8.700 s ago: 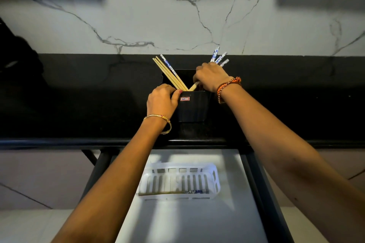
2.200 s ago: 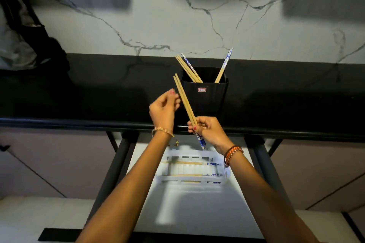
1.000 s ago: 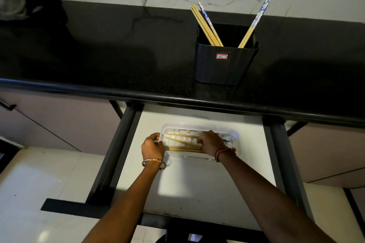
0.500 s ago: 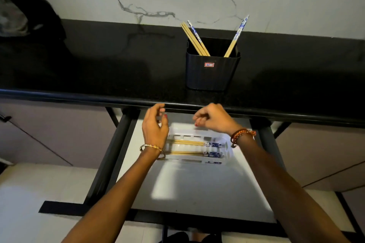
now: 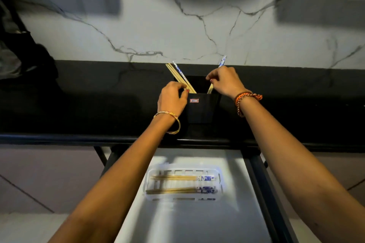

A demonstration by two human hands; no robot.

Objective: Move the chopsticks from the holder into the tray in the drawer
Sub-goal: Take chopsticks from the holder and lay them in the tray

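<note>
The right hand hides the chopstick's middle.

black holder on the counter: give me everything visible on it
The holder is a black, squarish, open-topped cup, plastic by its look, with a small red label near its front rim. It stands upright on the black counter. Chopsticks lean out of it at left and right. The left hand grips its left side; the right hand reaches over its rim.
</note>
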